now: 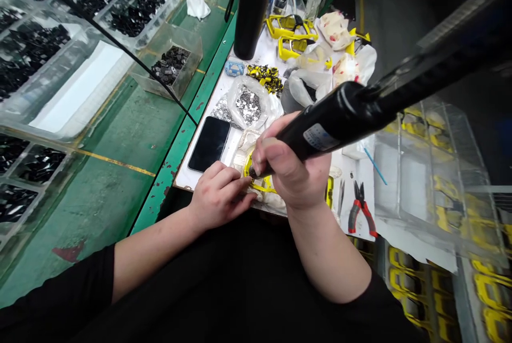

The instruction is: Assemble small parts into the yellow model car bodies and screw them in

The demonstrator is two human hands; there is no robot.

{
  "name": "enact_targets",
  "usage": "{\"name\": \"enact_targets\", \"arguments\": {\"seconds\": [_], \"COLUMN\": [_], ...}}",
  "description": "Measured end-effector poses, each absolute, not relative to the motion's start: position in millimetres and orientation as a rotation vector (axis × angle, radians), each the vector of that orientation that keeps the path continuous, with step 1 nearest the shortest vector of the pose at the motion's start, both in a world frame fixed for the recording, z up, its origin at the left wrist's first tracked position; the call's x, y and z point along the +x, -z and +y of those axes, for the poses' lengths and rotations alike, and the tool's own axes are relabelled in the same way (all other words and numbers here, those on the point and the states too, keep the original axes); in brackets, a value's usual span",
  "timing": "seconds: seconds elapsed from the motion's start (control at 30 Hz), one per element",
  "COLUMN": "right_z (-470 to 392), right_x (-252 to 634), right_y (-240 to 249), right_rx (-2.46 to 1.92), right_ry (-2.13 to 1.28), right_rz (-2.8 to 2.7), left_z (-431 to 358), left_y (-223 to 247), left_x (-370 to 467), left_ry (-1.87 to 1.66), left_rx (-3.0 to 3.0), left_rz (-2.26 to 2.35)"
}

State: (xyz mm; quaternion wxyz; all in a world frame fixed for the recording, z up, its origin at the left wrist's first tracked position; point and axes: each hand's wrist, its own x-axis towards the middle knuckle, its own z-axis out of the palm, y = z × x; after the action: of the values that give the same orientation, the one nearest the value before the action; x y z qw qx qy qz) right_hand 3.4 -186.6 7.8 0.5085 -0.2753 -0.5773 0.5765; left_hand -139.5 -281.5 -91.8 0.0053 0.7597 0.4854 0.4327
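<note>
My right hand [294, 169] is wrapped round a black electric screwdriver [324, 121], whose tip points down at a yellow plastic frame [264, 187]. The frame lies on white padding at the table's front edge. My left hand [220, 193] is closed, its fingertips pressed on the frame's left side close to the tip. What lies right under those fingertips is hidden. A black phone [210, 144] lies flat behind my left hand.
A bag of small silvery parts [248, 104] stands behind the frame. Red-handled pliers [361, 210] lie at the right. A second black tool [253, 7] hangs above the table. Clear bins [140, 9] of black parts fill the left, and yellow frames [296, 47] lie at the back.
</note>
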Motion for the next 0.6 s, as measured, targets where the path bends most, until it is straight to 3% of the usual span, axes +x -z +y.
{"name": "enact_targets", "arguments": {"seconds": [0.4,0.6], "right_z": [-177,-193], "right_x": [61,119], "right_y": [-2,18], "right_rx": [-0.753,-1.278], "right_ry": [-1.220,-0.790], "right_rz": [-1.429,-1.991], "left_z": [-280,-282], "left_y": [103,103], "left_x": [-139,-138], "left_ry": [-1.466,-1.468], "left_rx": [2.422,2.423], "left_rz": [1.589,1.598]}}
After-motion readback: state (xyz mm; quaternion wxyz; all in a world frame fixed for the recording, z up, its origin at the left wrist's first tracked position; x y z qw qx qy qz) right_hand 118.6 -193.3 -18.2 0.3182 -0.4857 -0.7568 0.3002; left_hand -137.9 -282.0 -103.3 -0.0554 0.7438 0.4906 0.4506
